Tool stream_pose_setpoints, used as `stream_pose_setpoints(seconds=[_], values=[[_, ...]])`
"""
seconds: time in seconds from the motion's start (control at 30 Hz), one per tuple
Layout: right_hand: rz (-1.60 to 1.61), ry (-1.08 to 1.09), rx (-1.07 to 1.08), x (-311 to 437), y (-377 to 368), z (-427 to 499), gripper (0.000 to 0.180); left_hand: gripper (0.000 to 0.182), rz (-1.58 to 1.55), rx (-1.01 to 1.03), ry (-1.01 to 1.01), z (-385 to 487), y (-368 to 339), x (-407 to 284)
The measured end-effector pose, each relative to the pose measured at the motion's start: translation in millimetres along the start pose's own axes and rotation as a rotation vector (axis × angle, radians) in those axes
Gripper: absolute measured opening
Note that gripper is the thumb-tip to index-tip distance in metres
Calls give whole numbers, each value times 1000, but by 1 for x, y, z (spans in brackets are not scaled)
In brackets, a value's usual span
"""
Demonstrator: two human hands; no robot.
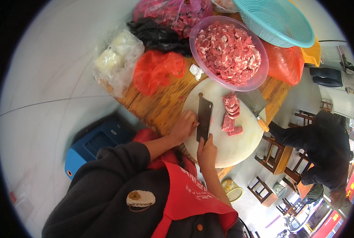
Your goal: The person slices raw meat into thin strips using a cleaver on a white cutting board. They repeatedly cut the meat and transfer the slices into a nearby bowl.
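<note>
My right hand (207, 150) is closed around the handle end of a dark cleaver (204, 117), whose blade stands over the left part of a round white chopping board (248, 145). Beside the blade, on its left, my left hand (183, 127) has its fingers bent; a bit of red meat shows at the fingertips, mostly hidden. Another bit shows just right of the blade. Several pieces of raw meat (231, 114) lie on the board right of the cleaver, some sliced and overlapping. A second cleaver with a wooden handle (262, 123) rests at the board's right edge.
A pink plastic bowl of cut meat (229, 55) stands behind the board. Around it are a turquoise basket (279, 23), a full red bag (287, 64), a crumpled red bag (157, 71), a black bag (162, 34) and a clear bag (117, 56). A person (322, 148) is at the right, near wooden stools.
</note>
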State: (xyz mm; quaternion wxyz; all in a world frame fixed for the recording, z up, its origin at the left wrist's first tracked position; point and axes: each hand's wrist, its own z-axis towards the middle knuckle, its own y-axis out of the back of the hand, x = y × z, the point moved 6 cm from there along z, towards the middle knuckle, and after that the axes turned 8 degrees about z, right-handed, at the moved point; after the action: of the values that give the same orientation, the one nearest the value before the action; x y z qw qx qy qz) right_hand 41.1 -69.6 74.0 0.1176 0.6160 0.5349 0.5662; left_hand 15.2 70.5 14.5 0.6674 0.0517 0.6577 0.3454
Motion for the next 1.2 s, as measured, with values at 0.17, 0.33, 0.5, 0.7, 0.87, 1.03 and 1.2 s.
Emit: stream_pose_setpoints(seconds=[0.17, 0.33, 0.5, 0.7, 0.87, 1.03, 1.2], values=[[34, 27, 69, -4, 24, -27, 32, 14, 20, -66, -56, 1, 5, 5], [-5, -6, 41, -19, 10, -34, 37, 16, 17, -37, -39, 1, 2, 1], [113, -18, 35, 7, 6, 22, 36, 14, 54, -20, -46, -1, 3, 4], [45, 16, 75, -24, 18, -42, 36, 14, 3, -8, -28, 1, 2, 3], [55, 7, 21, 3, -3, 22, 34, 15, 36, 4, -51, 0, 3, 4], [77, 27, 118, -5, 29, -32, 28, 16, -12, -36, -60, -6, -2, 11], [29, -1, 21, -2, 2, -7, 31, 16, 0, -30, -51, 0, 1, 1]])
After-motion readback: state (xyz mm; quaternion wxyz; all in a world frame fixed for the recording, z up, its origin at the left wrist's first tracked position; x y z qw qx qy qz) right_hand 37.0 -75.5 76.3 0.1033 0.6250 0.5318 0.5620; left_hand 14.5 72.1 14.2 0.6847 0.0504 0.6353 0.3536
